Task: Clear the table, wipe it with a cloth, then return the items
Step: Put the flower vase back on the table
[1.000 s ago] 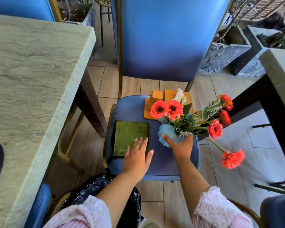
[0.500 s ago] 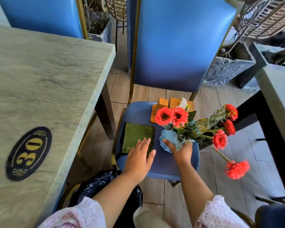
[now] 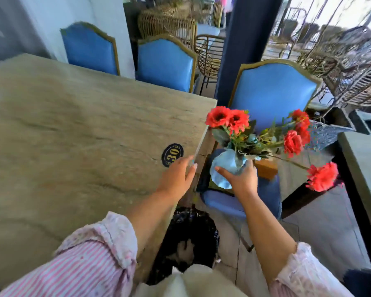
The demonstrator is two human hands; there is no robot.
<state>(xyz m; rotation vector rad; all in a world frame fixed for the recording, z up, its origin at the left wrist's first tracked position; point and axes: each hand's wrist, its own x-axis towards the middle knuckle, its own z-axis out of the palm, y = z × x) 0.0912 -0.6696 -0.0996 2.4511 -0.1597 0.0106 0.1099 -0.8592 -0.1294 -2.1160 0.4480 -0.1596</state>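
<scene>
The pale blue crumpled-looking vase (image 3: 227, 166) of red artificial flowers (image 3: 227, 118) is off the table, held just beside its right edge and in front of the blue padded chair seat (image 3: 266, 196). Whether its base touches the seat cannot be told. The right hand (image 3: 242, 181) grips the vase low on its body, thumb on one side and fingers curled round the other. The stems lean to the right, with one long stem drooping out past the seat.

The left hand (image 3: 176, 176) is spread flat with straight fingers over the edge of the grey-beige stone-look table (image 3: 73, 136), holding nothing. Motion blur hides whether it touches the surface. Its fingertips lie just beside a dark oval badge with a gold "30" (image 3: 172, 154) set into the tabletop.

On the seat behind the vase stands an orange-brown wooden block (image 3: 266, 168), and a dark flat piece (image 3: 202, 179) shows at the seat's left, mostly hidden. A crinkled black plastic bag (image 3: 186, 228) sits on the floor below the hands. Both forearms come out of pink-striped sleeves. Two more blue chairs with gold frames (image 3: 165, 61) stand at the table's far side, wicker chairs (image 3: 208, 52) beyond them.
</scene>
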